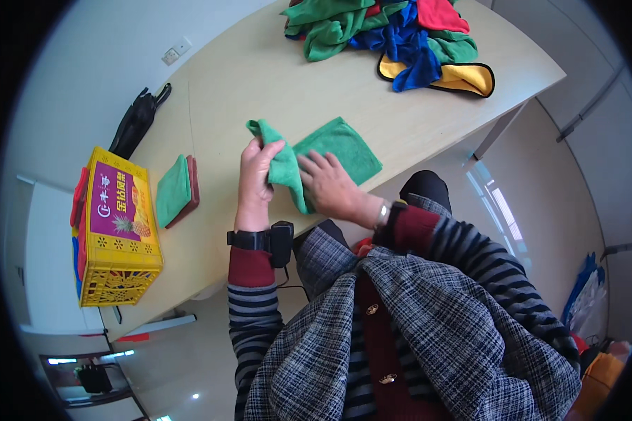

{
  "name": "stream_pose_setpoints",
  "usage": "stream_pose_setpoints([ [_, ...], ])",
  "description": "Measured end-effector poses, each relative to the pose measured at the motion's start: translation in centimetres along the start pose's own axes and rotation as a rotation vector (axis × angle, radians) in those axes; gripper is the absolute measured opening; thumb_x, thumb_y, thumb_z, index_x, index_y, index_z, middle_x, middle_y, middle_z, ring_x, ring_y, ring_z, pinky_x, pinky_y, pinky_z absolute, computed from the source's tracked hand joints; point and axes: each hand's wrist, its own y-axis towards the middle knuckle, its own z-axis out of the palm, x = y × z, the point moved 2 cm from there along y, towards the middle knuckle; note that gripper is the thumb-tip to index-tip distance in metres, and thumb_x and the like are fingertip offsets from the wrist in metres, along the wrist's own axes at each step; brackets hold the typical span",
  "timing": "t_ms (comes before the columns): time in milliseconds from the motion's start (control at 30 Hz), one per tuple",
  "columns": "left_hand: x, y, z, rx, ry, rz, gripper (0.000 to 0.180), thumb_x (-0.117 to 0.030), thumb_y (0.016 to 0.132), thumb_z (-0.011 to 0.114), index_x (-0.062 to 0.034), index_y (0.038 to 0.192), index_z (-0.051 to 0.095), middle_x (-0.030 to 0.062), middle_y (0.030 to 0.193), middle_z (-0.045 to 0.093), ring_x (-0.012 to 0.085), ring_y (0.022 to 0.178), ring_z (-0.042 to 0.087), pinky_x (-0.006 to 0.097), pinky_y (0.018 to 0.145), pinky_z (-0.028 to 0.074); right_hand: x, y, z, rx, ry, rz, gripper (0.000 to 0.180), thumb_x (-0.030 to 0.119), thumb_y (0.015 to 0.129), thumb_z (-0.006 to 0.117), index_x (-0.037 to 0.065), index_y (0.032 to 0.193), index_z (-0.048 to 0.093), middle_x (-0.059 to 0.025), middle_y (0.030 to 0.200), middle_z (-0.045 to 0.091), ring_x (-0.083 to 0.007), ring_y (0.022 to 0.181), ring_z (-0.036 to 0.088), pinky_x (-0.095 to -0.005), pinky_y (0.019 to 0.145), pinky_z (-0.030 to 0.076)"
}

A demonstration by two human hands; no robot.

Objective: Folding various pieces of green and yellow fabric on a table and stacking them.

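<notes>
A green cloth [347,151] lies partly flat near the table's front edge. One part of it is raised and bunched, gripped between the thumb and fingers of my left hand [255,172]. My right hand [332,186] rests on the flat part, its fingers stretched out and slightly blurred. Whether the raised and flat parts belong to one cloth or two, I cannot tell. To the left of my hands sits a folded green cloth [173,189], with a folded dark red cloth [193,184] showing at its right side.
A heap of green, blue, red and yellow cloths [407,42] covers the table's far right. On the left stands a yellow plastic crate [123,281] with cloths in it and a black folded umbrella [135,123] behind. The table's edge [470,126] slants along my right.
</notes>
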Motion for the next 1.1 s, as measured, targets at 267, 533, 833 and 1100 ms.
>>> stream_pose_setpoints([
  [267,5.0,4.6,6.5,0.09,0.391,-0.083,0.015,-0.015,0.086,0.069,-0.0043,0.093,0.063,0.001,0.079,0.063,0.0129,0.067,0.062,0.029,0.059,0.053,0.9,-6.6,-3.4,0.022,0.06,-0.147,0.033,0.027,0.086,0.061,0.007,0.112,0.065,-0.0136,0.124,0.055,-0.0312,0.124,0.048,-0.0503,0.113,0.031],
  [533,8.0,5.4,9.4,0.045,0.671,-0.076,0.021,-0.017,0.08,0.068,0.0014,0.087,0.061,0.0081,0.075,0.065,0.0182,0.058,0.065,0.033,0.048,0.055,0.6,-7.4,-2.5,0.056,0.097,-0.11,0.025,0.025,0.082,0.061,0.007,0.097,0.068,-0.0119,0.116,0.057,-0.0279,0.115,0.051,-0.0461,0.111,0.032],
  [833,4.8,1.4,6.0,-0.068,0.487,0.192,0.027,-0.025,0.099,0.061,0.0016,0.098,0.057,0.007,0.077,0.065,0.0211,0.06,0.063,0.032,0.055,0.053,0.0,-7.9,-2.1,-0.164,0.066,-0.14,0.052,0.023,0.08,0.061,-0.001,0.127,0.06,-0.0143,0.134,0.054,-0.031,0.129,0.047,-0.0482,0.117,0.027],
  [1100,7.6,-3.0,1.2,0.016,1.183,0.534,0.042,-0.029,0.102,0.053,0.001,0.132,0.052,0.023,0.134,0.057,0.0403,0.125,0.054,0.045,0.105,0.044,0.1,-7.9,-2.9,-0.187,0.003,-0.15,0.057,0.022,0.074,0.069,0.0,0.125,0.058,-0.0131,0.127,0.057,-0.0297,0.125,0.05,-0.0457,0.113,0.033],
])
